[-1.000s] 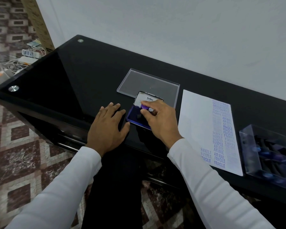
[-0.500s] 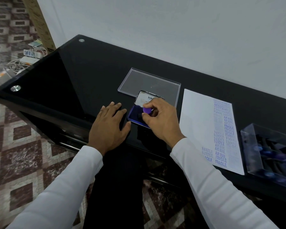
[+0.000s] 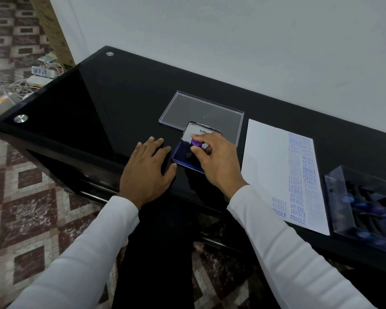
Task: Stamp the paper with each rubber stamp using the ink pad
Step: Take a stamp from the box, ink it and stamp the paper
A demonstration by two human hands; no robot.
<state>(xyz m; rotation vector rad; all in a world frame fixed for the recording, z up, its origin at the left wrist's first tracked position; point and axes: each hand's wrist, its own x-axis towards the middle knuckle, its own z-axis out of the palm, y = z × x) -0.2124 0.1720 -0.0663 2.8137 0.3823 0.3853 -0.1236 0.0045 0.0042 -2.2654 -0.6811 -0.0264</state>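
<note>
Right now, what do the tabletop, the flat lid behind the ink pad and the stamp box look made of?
Tabletop: probably black glass, glossy and mirror-like, with metal fixing discs. Flat lid: clear hard plastic, see-through with bright edges. Stamp box: likewise clear plastic; dark stamps show through its walls.

A glossy black table [image 3: 80, 103] meets a pale wall [image 3: 232, 41] (patterned tile floor [image 3: 20, 197] below).

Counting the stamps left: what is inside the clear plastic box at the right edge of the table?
The clear plastic box holds dark stamps with purple knobs, lying jumbled. Its glare and the frame edge hide their number.
</note>
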